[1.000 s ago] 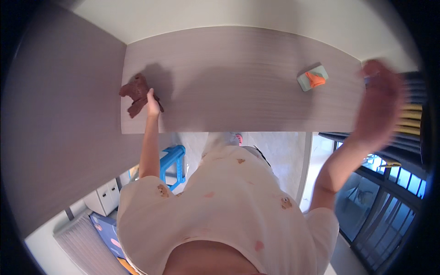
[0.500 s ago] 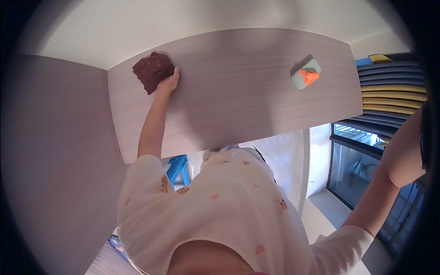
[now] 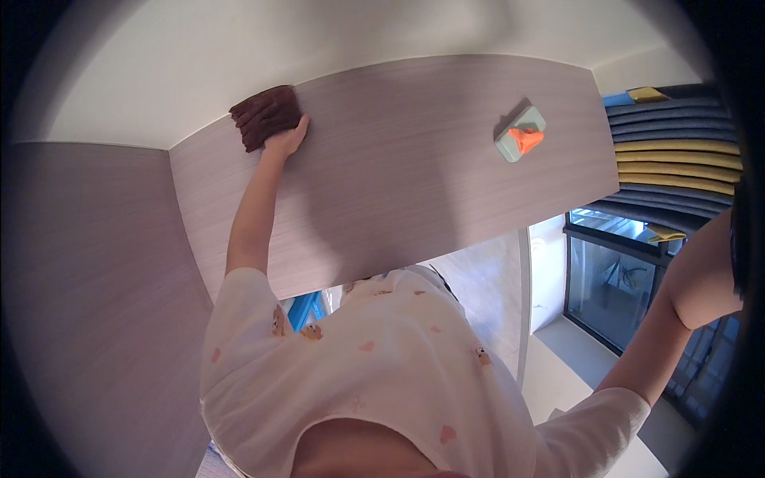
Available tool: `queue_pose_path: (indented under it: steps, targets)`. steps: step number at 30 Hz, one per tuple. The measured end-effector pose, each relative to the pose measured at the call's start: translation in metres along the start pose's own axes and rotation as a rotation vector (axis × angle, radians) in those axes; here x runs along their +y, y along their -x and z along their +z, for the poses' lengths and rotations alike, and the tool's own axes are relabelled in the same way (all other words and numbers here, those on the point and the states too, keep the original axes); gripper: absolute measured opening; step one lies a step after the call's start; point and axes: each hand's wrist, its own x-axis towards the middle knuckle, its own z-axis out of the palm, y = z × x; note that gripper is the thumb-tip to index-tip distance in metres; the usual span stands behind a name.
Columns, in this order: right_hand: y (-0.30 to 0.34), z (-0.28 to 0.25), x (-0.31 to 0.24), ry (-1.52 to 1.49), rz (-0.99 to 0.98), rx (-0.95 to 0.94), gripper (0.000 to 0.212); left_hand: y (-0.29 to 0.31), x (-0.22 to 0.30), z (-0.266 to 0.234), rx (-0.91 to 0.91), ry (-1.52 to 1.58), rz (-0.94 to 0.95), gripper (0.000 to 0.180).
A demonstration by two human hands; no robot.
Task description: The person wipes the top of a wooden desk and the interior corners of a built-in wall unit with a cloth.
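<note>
A dark brown folded cloth (image 3: pixel 264 118) lies against the wall at the far left of the wood-grain tabletop (image 3: pixel 382 159). Its upper edge overlaps the foot of the wall. My left hand (image 3: pixel 287 142) grips the near side of this cloth, thumb along its right edge and the other fingers mostly hidden by it. On the right, my bent arm (image 3: pixel 657 350) rises toward the picture's rim, where the hand is cut off from sight. Far from both hands, an orange item (image 3: pixel 526 141) sits on a pale green flat case (image 3: pixel 510 146) at the tabletop's right.
A wood-grain side panel (image 3: pixel 88 263) bounds the tabletop on the left. Grey and yellow padded layers (image 3: pixel 673 151) are stacked beyond its right end, above a dark-framed glass pane (image 3: pixel 610 279). A blue stool (image 3: pixel 306 309) shows under the front edge.
My left hand has pushed the brown cloth farther back and slightly right, up to the wall. The whole view has tilted a little. The green case has stayed in place.
</note>
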Motion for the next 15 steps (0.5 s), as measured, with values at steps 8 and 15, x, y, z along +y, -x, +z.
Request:
queue_pose_path:
  steps: [8,15]
  targets:
    - [-0.003,-0.002,0.000,0.003,-0.007,0.001,0.033,-0.004,-0.011,0.015,0.060,-0.008,-0.003,0.065]
    - [-0.002,-0.006,-0.005,0.020,-0.030,0.000,0.032,-0.007,-0.012,0.017,0.064,-0.030,-0.043,0.064]
